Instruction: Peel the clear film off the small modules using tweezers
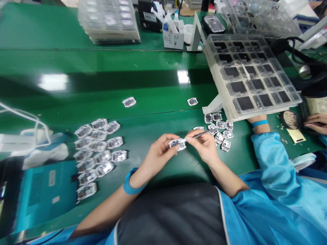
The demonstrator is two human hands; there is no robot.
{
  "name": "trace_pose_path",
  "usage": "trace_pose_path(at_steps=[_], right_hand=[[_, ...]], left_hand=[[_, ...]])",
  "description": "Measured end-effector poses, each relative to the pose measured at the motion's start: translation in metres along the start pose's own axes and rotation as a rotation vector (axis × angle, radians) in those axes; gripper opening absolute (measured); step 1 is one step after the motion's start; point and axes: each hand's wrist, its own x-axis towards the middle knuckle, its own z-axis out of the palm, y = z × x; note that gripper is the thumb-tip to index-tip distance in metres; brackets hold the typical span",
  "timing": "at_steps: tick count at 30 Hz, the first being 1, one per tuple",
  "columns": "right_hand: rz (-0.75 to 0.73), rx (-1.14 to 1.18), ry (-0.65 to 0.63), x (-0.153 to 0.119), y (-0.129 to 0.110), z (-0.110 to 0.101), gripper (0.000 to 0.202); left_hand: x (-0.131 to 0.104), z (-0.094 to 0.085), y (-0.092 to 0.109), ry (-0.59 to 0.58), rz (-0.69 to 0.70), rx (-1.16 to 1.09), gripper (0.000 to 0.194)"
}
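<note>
My left hand (163,148), with a blue band at its wrist, pinches a small white-framed part (177,144) above the green bench. Held in my right hand (204,146) are metal tweezers (201,134), their tip end at the part's right edge. The fingertips of both hands almost meet there. Several similar parts (99,146) lie in rows to the left, and another group (219,137) sits just beyond my right hand. Two single parts lie farther back, one at the left (129,101) and one at the right (192,101).
A stack of clear trays (260,81) overhangs the bench at right; another stack (109,20) stands at the back. A teal device (46,194) lies at left. Beside me at right are a co-worker's blue sleeve (276,163), hands and a round dish (290,119).
</note>
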Motion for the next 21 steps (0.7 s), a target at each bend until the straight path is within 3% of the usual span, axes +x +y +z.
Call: trace_pose_path(at_steps=[21], right_hand=[[-0.161,-0.163,-0.035,-0.0041,-0.0072,-0.0024,0.007]], left_hand=[[-0.0014,-0.0017,-0.0011,0.017,0.019,0.054,0.033]])
